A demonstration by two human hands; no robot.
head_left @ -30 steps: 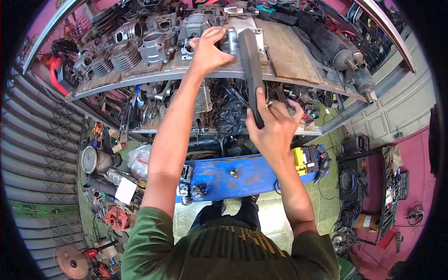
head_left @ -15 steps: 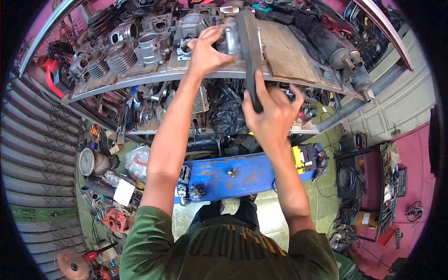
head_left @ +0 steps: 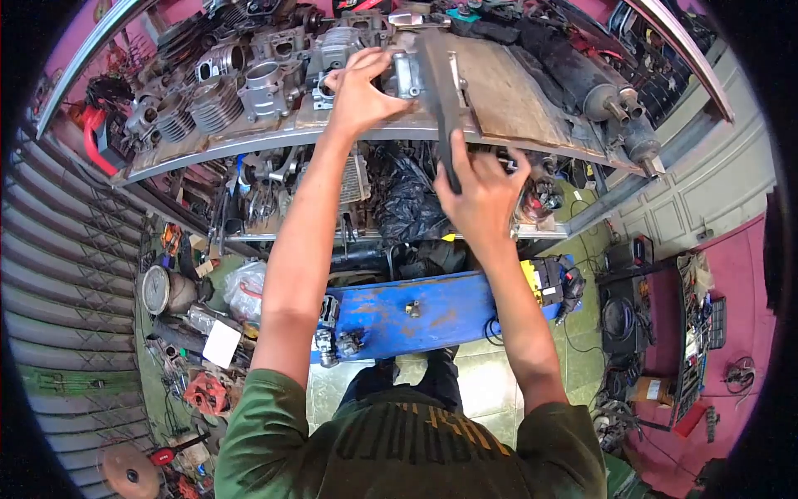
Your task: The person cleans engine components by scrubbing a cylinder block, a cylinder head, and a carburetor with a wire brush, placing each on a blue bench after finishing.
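Observation:
My left hand is at the bench edge, thumb and fingers around the near-left side of a silver metal engine part. In my right hand is the near end of a long, flat, dark bar that looks like a file. Thumb and forefinger press on it while the other fingers stand away. The file lies across the engine part, blurred by motion, and covers much of it. Both sit on the raised wooden bench top. Left of my left hand stands a silver engine cylinder.
Finned cylinders fill the bench's left side; exhaust mufflers lie at its right. A metal edge runs along the front. Below, a blue bench holds small metal parts and a yellow-and-black case. Parts crowd the lower shelf.
My right hand and the file have shifted slightly left, and the file's far end is a little lower in view. My left hand stays almost in place at the engine part.

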